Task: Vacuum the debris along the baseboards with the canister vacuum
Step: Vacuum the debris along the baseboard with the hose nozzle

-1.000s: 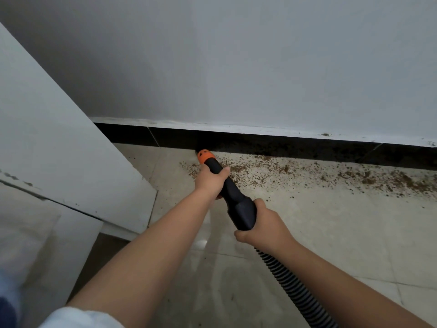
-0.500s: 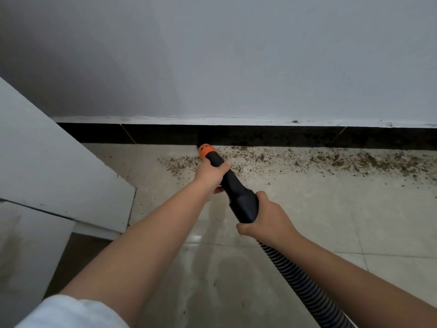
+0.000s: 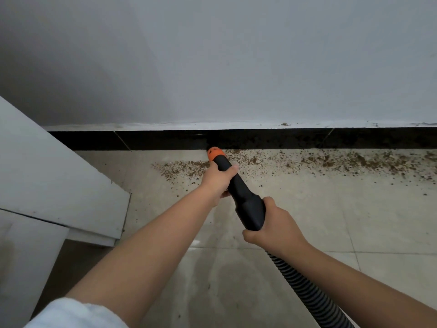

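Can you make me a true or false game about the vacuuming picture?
1. The nozzle tip is orange. True.
2. Only one hand holds the nozzle. False: the left hand grips it near the tip and the right hand grips it near the hose.
3. Brown debris lies on the floor along the baseboard. True.
4. The baseboard is white. False: it is black.
5. The hose is smooth and orange. False: it is ribbed and dark.
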`<action>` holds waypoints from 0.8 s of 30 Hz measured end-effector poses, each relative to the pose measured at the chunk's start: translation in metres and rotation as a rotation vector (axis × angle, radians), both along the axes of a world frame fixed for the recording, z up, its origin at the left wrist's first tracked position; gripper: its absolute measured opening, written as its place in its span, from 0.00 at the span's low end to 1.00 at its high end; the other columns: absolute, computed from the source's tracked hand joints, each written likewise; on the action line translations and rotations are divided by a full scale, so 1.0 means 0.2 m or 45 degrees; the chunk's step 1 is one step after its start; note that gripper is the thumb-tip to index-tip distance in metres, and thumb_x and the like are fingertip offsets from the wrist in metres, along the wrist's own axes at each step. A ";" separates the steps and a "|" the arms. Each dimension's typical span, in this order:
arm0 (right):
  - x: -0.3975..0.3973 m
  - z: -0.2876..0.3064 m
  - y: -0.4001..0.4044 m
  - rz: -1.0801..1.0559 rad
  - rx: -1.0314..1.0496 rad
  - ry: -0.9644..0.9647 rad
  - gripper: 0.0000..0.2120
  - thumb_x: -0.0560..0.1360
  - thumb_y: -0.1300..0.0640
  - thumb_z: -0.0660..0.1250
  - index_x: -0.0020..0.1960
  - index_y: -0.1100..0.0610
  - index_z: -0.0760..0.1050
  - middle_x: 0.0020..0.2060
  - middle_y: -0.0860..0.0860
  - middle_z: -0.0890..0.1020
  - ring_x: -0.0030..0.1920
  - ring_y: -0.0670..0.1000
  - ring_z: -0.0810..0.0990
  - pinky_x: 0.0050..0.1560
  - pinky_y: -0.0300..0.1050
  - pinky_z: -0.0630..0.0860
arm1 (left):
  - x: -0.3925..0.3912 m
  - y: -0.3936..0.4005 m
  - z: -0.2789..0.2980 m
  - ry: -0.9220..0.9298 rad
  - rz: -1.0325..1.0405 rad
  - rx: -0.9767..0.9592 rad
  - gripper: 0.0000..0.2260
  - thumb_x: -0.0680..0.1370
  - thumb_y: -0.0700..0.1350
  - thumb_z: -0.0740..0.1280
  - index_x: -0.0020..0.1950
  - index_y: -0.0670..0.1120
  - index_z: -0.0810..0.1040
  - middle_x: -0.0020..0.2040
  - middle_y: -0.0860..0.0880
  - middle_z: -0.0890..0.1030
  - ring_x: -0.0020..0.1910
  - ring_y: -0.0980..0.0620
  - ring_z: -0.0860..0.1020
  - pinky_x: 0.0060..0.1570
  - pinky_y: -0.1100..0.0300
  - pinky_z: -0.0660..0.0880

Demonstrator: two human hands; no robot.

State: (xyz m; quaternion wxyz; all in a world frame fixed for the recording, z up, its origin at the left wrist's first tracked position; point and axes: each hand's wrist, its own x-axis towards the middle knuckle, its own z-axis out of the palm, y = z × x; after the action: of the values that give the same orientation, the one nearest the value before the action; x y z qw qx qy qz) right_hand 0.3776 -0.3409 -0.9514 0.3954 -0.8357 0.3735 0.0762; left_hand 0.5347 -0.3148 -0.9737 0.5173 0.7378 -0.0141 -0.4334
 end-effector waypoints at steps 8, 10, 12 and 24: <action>0.10 0.03 0.13 0.168 0.060 -0.048 0.24 0.65 0.51 0.72 0.51 0.53 0.60 0.42 0.48 0.73 0.42 0.51 0.77 0.39 0.46 0.76 | 0.07 0.21 0.05 -0.251 0.150 0.111 0.24 0.78 0.47 0.64 0.72 0.47 0.62 0.62 0.44 0.74 0.56 0.43 0.76 0.55 0.48 0.76; 0.16 0.03 0.20 0.260 0.089 -0.059 0.24 0.65 0.51 0.73 0.51 0.53 0.60 0.43 0.49 0.73 0.43 0.51 0.77 0.39 0.46 0.76 | 0.11 0.29 0.04 -0.318 0.216 0.234 0.24 0.79 0.47 0.61 0.74 0.46 0.59 0.63 0.42 0.73 0.57 0.42 0.75 0.58 0.47 0.75; 0.22 0.03 0.26 0.335 0.115 -0.068 0.24 0.66 0.51 0.73 0.51 0.53 0.59 0.44 0.50 0.73 0.42 0.51 0.77 0.38 0.45 0.76 | 0.15 0.37 0.04 -0.373 0.272 0.312 0.24 0.79 0.47 0.59 0.74 0.45 0.59 0.62 0.42 0.73 0.57 0.41 0.74 0.57 0.47 0.74; 0.43 -0.05 0.40 0.389 0.156 -0.042 0.25 0.65 0.51 0.74 0.52 0.53 0.60 0.45 0.51 0.73 0.43 0.53 0.77 0.38 0.45 0.76 | 0.32 0.54 -0.01 -0.340 0.279 0.418 0.22 0.79 0.47 0.58 0.71 0.41 0.62 0.62 0.39 0.73 0.58 0.39 0.73 0.59 0.46 0.74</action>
State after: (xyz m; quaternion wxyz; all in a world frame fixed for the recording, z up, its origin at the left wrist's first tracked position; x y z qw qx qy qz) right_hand 0.4643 -0.2614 -0.9611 0.4355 -0.8582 0.2301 0.1446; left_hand 0.5997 -0.2059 -0.9749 0.4277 0.8600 0.0684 -0.2697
